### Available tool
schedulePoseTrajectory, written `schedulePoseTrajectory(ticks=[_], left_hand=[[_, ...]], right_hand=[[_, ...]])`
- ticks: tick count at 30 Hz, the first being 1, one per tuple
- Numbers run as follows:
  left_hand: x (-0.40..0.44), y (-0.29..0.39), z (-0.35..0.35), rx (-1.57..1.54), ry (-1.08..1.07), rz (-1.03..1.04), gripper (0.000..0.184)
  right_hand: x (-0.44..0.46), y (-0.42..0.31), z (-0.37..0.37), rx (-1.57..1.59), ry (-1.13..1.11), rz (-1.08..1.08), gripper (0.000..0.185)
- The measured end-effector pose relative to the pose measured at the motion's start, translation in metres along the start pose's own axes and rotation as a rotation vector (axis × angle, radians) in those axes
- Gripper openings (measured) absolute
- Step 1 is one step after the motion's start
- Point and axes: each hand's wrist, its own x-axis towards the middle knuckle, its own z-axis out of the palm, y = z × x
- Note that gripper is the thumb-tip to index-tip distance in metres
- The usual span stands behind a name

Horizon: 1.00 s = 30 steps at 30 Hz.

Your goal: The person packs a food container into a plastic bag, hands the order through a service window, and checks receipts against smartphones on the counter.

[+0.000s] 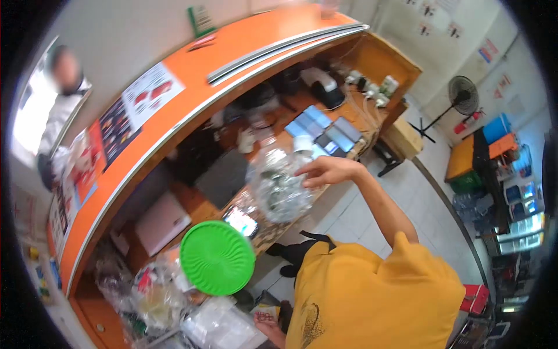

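My right hand (329, 172) reaches over the counter's inner desk, with fingers apart at the edge of a crumpled clear plastic bag (278, 195). Something greenish shows inside the bag; whether the fingertips press on it is hard to tell. Low in the view, my left hand (269, 327) is closed on a small yellow-and-white packet (267, 312) with red print. A round green lid (217, 257) lies near that hand, and clear plastic packaging (224, 326) is beside it. Next to the bag is a phone with a lit screen (240, 221).
Several phones (317, 125) lie on the desk beside a white cup (302, 144). A dark laptop-like slab (222, 177) and a white box (163, 223) sit further left. The raised orange counter top (174, 64) curves around the desk. Another person (63, 104) stands beyond it. A fan (463, 95) stands right.
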Motion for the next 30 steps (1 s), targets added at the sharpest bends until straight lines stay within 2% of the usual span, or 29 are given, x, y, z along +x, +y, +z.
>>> schedulePoseTrajectory(ticks=[1, 4, 6, 8, 10, 12, 14, 15, 16, 17, 18, 19, 22, 24, 25, 28, 30], left_hand=[[0.029, -0.018, -0.013, 0.006, 0.027, -0.070, 0.016], [0.008, -0.049, 0.041, 0.139, 0.157, -0.038, 0.021], [0.015, -0.068, 0.046, 0.155, 0.185, -0.091, 0.024], [0.020, -0.095, 0.055, 0.167, 0.190, -0.135, 0.023], [0.014, -0.122, 0.079, 0.208, 0.202, -0.126, 0.023], [0.015, -0.147, 0.102, 0.204, 0.218, -0.076, 0.025], [0.028, -0.187, 0.137, 0.253, 0.246, 0.028, 0.039], [0.014, -0.204, 0.147, 0.306, 0.297, 0.066, 0.048], [-0.008, -0.222, 0.168, 0.361, 0.255, 0.109, 0.050], [-0.029, -0.231, 0.218, 0.432, 0.283, 0.008, 0.048], [-0.057, -0.242, 0.252, 0.567, 0.242, 0.034, 0.045], [-0.067, -0.255, 0.245, 0.522, 0.214, 0.037, 0.044], [-0.076, -0.291, 0.236, 0.453, 0.150, 0.078, 0.039], [-0.095, -0.314, 0.262, 0.474, 0.205, 0.116, 0.036], [-0.074, -0.327, 0.226, 0.360, 0.155, 0.008, 0.035], [-0.067, -0.351, 0.223, 0.502, 0.151, 0.087, 0.036], [-0.063, -0.359, 0.230, 0.426, 0.228, 0.055, 0.037]], right_hand=[[-0.031, 0.050, -0.025, 0.058, 0.129, 0.093, 0.047], [-0.080, 0.153, -0.098, 0.107, 0.556, 0.265, 0.041], [-0.064, 0.187, -0.146, -0.203, 0.685, 0.228, 0.034], [-0.021, 0.221, -0.190, -0.364, 0.665, 0.095, 0.030], [0.046, 0.265, -0.236, -0.448, 0.631, 0.035, 0.026], [0.127, 0.313, -0.294, -0.666, 0.621, 0.028, 0.025], [0.183, 0.339, -0.350, -0.921, 0.656, -0.084, 0.024], [0.231, 0.403, -0.382, -1.069, 0.817, -0.273, 0.024], [0.225, 0.365, -0.398, -1.197, 0.453, 0.078, 0.027], [0.214, 0.328, -0.411, -1.165, 0.243, 0.227, 0.026], [0.244, 0.380, -0.431, -1.145, 0.259, 0.144, 0.020], [0.252, 0.390, -0.450, -1.192, 0.224, 0.121, 0.020], [0.234, 0.378, -0.486, -1.332, 0.134, -0.011, 0.021], [0.211, 0.371, -0.504, -1.383, 0.107, -0.084, 0.022], [0.198, 0.367, -0.509, -1.401, 0.107, -0.120, 0.022], [0.161, 0.366, -0.507, -1.425, 0.129, -0.223, 0.024], [0.141, 0.368, -0.490, -1.386, 0.183, -0.345, 0.015]])
